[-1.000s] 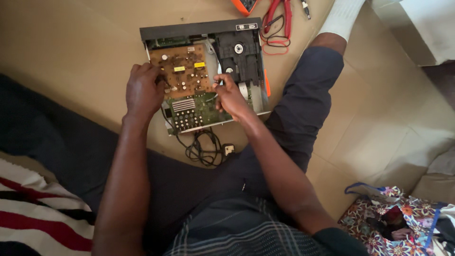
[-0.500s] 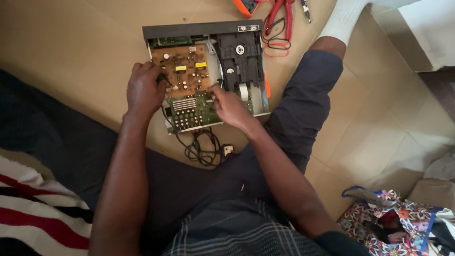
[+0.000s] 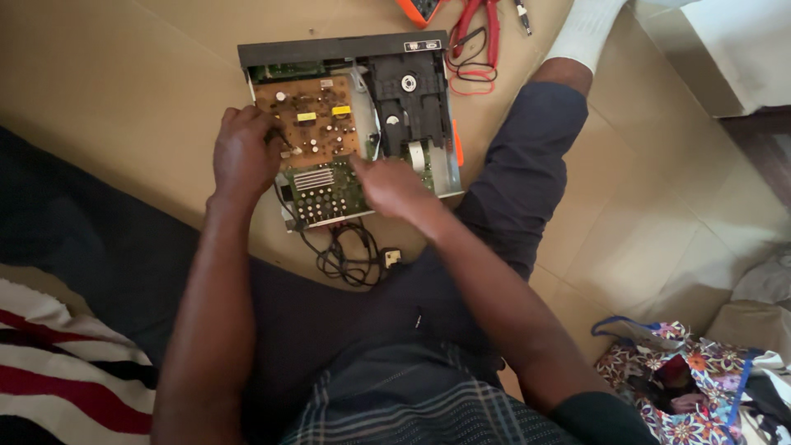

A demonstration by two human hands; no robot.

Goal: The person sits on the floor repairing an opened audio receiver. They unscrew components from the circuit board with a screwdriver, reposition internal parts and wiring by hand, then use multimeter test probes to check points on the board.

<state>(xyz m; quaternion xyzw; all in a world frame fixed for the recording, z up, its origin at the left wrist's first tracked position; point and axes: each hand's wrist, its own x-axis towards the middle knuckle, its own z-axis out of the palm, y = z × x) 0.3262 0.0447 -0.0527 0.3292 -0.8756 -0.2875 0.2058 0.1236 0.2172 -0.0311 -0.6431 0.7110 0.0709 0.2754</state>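
- The floor (image 3: 124, 74) is covered in tan sheeting, and the person sits on it with one leg stretched out to the right of the work.
- An opened disc player (image 3: 350, 124), its cover off, lies straight ahead of the person between the knees. Its long axis runs left to right, with the dark front panel on the far side.
- Inside this open chassis, as in a tray, sit three parts: a brown circuit board (image 3: 306, 122) at the far left, a green circuit board (image 3: 325, 189) nearer the person, and a black disc drive (image 3: 408, 95) filling the right half.
- A black power cord (image 3: 346, 255) with its plug trails from the near edge of the player toward the person.
- Red-handled pliers (image 3: 478, 37) lie beyond the player's far right corner, well apart from both hands.
- The left hand (image 3: 243, 152) rests on the left edge of the brown circuit board, fingers curled. Whether it pinches a component I cannot tell.
- The right hand (image 3: 387, 185) lies flat and loosely open, palm down, across the seam between the green circuit board and the disc drive, gripping nothing visible.
- Both hands are on the player; the left hand is nearer the brown board, the right hand nearer the drive.
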